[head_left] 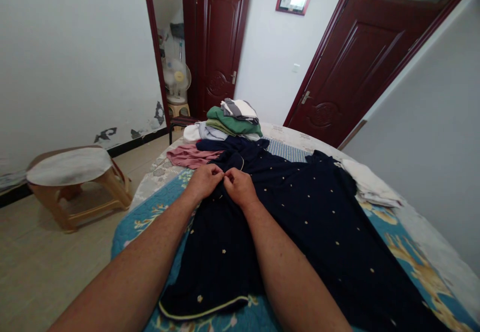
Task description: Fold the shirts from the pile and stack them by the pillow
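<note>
A dark navy garment [307,222] with small pale dots and a light piped hem lies spread across the bed [150,217]. My left hand [204,179] and my right hand [239,186] meet near its collar, fingertips pinched together on the front edge of the fabric. Both hands are closed on the cloth; whatever small part they pinch is hidden between the fingers.
A pile of folded clothes [232,119] sits at the far end of the bed, with a pink piece [189,156] beside it. White cloth [371,184] lies at the right edge. A wooden stool [75,179] stands on the floor left; two dark red doors behind.
</note>
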A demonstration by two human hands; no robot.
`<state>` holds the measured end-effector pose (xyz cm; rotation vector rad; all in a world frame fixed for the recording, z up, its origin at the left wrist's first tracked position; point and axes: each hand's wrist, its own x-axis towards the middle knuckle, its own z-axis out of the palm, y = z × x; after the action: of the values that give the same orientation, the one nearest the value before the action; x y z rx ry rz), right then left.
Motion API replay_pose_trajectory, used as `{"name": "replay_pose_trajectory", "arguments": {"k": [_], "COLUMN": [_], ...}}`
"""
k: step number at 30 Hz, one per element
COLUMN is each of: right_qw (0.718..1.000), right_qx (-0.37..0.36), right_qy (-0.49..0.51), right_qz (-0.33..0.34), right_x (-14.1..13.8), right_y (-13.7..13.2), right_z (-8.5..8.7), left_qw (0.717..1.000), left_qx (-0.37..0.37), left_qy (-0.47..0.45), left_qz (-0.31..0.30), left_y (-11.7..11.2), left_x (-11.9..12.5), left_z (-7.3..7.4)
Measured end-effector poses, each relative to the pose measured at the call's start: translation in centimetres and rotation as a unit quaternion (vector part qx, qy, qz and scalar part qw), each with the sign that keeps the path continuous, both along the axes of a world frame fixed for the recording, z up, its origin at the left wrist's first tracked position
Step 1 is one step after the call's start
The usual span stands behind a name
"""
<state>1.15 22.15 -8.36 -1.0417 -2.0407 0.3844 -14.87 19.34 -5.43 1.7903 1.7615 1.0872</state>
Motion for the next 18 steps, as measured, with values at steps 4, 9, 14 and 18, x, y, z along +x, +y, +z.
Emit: {"name": "replay_pose_trajectory", "arguments": {"k": [4, 9, 14, 18], "right_qw": [1.0, 0.999, 0.999, 0.999], "right_qx": [-0.008, 0.012, 0.007, 0.016], "right_qy": [0.016, 0.039, 0.044, 0.036], "right_qz": [0.003, 0.019, 0.01, 0.006], "right_x": [0.1, 0.2, 0.2, 0.2], "right_y": [0.0, -0.2, -0.1, 0.0], "right_z": [0.1, 0.3, 0.3, 0.2], "left_qw": [0.999, 0.992, 0.989, 0.992], "left_qx": [0.005, -0.028, -0.044, -0.038], "left_qy": [-0.031, -0.127, -0.138, -0.117], "left_qz": [0.005, 0.005, -0.011, 0.018], "left_y": [0.2, 0.5, 0.7, 0.6], "left_x": [0.1, -0.3, -0.5, -0.2], "left_z": [-0.3, -1.1, -1.4, -1.3]}}
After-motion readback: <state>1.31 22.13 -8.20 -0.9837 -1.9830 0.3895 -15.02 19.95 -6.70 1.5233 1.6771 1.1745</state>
